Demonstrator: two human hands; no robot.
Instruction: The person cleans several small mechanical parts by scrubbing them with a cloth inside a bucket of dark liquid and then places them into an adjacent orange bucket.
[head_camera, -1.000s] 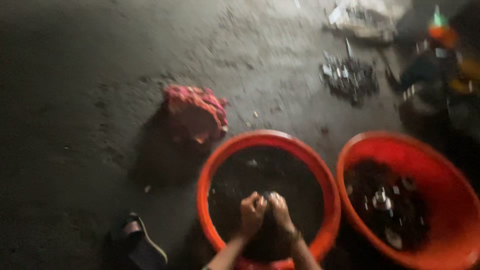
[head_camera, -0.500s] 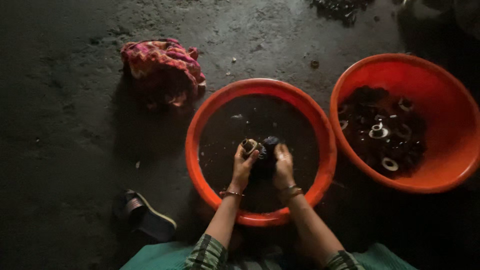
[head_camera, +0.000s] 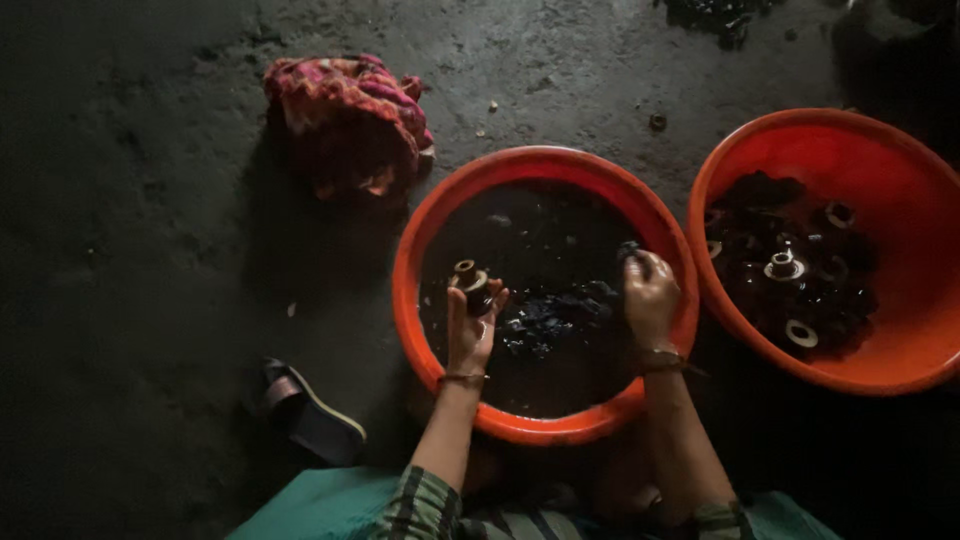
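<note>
Surroundings: 2 orange plastic basins stand on a dark, stained concrete floor (head_camera: 150, 250). The near basin (head_camera: 420, 250) sits in front of the person; the second basin (head_camera: 900, 160) stands just beside it at the right edge of the view, their rims close but whether touching cannot be told. The second basin holds a heap of dark, greasy metal parts (head_camera: 790, 270), among them several ring-shaped and flanged pieces. A crumpled pink and red cloth (head_camera: 345, 115) lies on the floor just beyond the near basin's far left rim. A sandal (head_camera: 310, 415) lies on the floor near the basin's near left side. More dark parts (head_camera: 715, 12) lie at the top edge of the view, well apart from the basins.

Near basin: filled with dark liquid; a cluster of small black parts (head_camera: 555, 315) shows at its middle, between the 2 hands.

Left hand (head_camera: 470, 330): raised over the left part of the basin, fingers curled around a small cylindrical metal part (head_camera: 470, 283) with a pale round top, held upright at the fingertips.

Right hand (head_camera: 650, 295): by the right inner wall of the basin, fingers closed on a small dark object (head_camera: 630, 252), its kind too dark to tell. Each wrist carries a thin bangle.
</note>
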